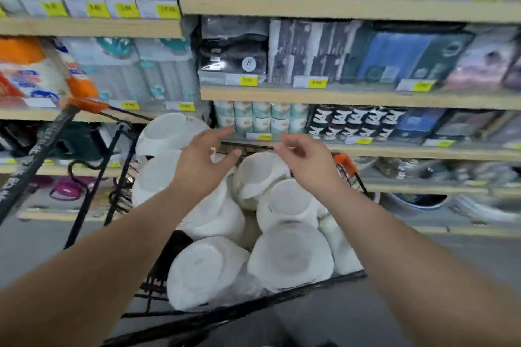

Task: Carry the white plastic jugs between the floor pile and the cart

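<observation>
Left hand (201, 162) spread, right hand (307, 160) loosely curled, both empty, hovering just above white bowls (290, 258) heaped upside down in black wire cart (248, 306); about eight bowls countable, blur hides others.

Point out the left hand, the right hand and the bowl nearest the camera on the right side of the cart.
left hand (198, 160), head view, back of the hand.
right hand (307, 162), head view, back of the hand.
white bowl (290, 258), head view, middle of its upturned base.
</observation>
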`<state>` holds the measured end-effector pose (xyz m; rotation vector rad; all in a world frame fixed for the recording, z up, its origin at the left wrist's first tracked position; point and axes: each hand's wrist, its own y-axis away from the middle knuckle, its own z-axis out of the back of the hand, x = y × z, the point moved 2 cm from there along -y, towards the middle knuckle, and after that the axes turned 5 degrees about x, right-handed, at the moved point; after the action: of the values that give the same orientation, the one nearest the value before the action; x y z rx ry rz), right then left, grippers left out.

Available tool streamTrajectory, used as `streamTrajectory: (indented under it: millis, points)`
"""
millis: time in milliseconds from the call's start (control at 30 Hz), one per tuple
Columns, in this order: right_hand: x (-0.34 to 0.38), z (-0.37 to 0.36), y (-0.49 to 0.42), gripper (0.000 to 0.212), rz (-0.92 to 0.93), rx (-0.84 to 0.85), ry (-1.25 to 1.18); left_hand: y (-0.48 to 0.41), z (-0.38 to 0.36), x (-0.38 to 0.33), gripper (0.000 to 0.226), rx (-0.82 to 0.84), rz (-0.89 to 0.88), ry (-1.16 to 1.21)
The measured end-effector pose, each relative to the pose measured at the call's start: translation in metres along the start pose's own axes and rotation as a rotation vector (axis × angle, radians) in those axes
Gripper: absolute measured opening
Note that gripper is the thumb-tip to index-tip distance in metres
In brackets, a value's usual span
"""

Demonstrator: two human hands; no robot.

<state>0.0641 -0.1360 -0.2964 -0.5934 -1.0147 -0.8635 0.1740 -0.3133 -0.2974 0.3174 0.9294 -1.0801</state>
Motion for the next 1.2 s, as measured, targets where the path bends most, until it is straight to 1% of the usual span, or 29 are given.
streamTrajectory:
  millis: [133, 267, 400, 500, 633, 767, 933, 1000, 1200]
  points:
    - [-0.023, 0.105, 0.027, 0.026, -0.023, -0.166, 0.020, -0.023, -0.082, -0.077, 0.040, 0.169, -0.122, 0.071]
    - [-0.056, 0.228, 0.058, 0.026, -0.083, -0.313, 0.007, -0.039, -0.179, -0.176, 0.040, 0.287, -0.265, 0.119]
    - [-0.091, 0.346, 0.099, 0.021, -0.127, -0.462, 0.032, -0.037, -0.283, -0.268, 0.035, 0.441, -0.327, 0.236]
    - [-0.124, 0.422, 0.135, 0.022, -0.191, -0.567, 0.012, -0.028, -0.362, -0.329, 0.033, 0.550, -0.364, 0.311]
    - [-0.159, 0.497, 0.171, 0.026, -0.277, -0.692, 0.060, -0.017, -0.449, -0.394, 0.031, 0.694, -0.411, 0.375]
    - [-0.201, 0.569, 0.203, 0.026, -0.371, -0.829, 0.072, -0.011, -0.540, -0.454, 0.030, 0.847, -0.457, 0.415]
    - [-0.259, 0.666, 0.215, 0.025, -0.454, -1.008, 0.082, -0.026, -0.663, -0.526, 0.031, 1.007, -0.550, 0.426]
    - [-0.278, 0.700, 0.214, 0.027, -0.480, -1.055, 0.075, -0.035, -0.705, -0.553, 0.031, 1.051, -0.569, 0.434]
    - [-0.339, 0.809, 0.224, 0.017, -0.545, -1.247, 0.003, -0.052, -0.825, -0.648, 0.033, 1.199, -0.654, 0.409]
